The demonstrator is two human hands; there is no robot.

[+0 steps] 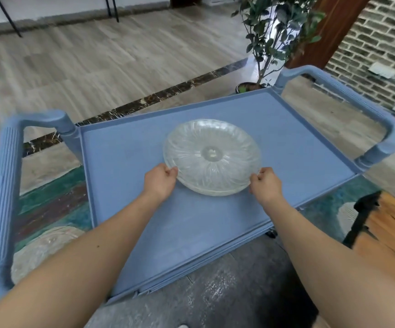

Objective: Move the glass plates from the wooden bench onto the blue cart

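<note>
A clear ribbed glass plate (pixel 211 156) lies near the middle of the blue cart's top shelf (pixel 125 166). My left hand (pixel 159 182) pinches its near-left rim and my right hand (pixel 266 185) pinches its near-right rim. Whether the plate rests fully on the shelf or is slightly lifted I cannot tell. A second glass plate (pixel 42 249) shows at the lower left, below the cart's left handle, partly hidden by my left forearm. A corner of the wooden bench (pixel 390 235) appears at the right edge.
The cart has raised blue handles at the left (pixel 2 185) and right (pixel 367 114). A potted plant (pixel 267 43) stands behind the cart's far corner, beside a wooden post and brick wall. A patterned rug lies under the cart.
</note>
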